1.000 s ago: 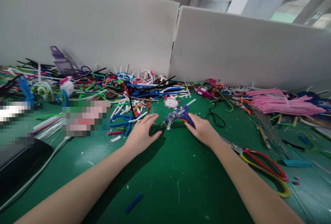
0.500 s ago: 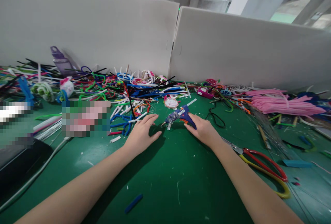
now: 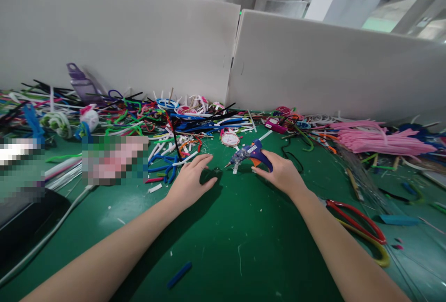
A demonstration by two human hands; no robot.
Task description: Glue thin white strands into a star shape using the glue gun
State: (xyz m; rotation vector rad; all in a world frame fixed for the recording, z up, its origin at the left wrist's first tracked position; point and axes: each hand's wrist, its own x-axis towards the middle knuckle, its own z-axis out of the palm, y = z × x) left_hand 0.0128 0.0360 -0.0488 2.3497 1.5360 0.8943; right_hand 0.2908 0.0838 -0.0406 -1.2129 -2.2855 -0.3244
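Observation:
My right hand (image 3: 278, 172) is wrapped round the handle of a blue hot glue gun (image 3: 251, 151) with an orange trigger. A clear glue stick (image 3: 265, 135) pokes out of its back, and its nozzle points left toward my other hand. My left hand (image 3: 191, 179) is open over the table, thumb apart from the stretched fingers, with nothing visible in it. Just left of it lie short blue pipe cleaner pieces (image 3: 167, 166). Behind the glue gun sits a small round white piece with a pinkish rim (image 3: 230, 138).
Scissors with red and yellow handles (image 3: 362, 222) lie partly under my right forearm. A bundle of pink pipe cleaners (image 3: 379, 138) is at the right. Mixed pipe cleaners and a purple bottle (image 3: 83, 83) line the partition (image 3: 114, 37). A white cable (image 3: 71, 213) runs at left.
My right hand has moved a little to the right with the glue gun, so its nozzle is farther from my left hand. The left hand has stayed in place.

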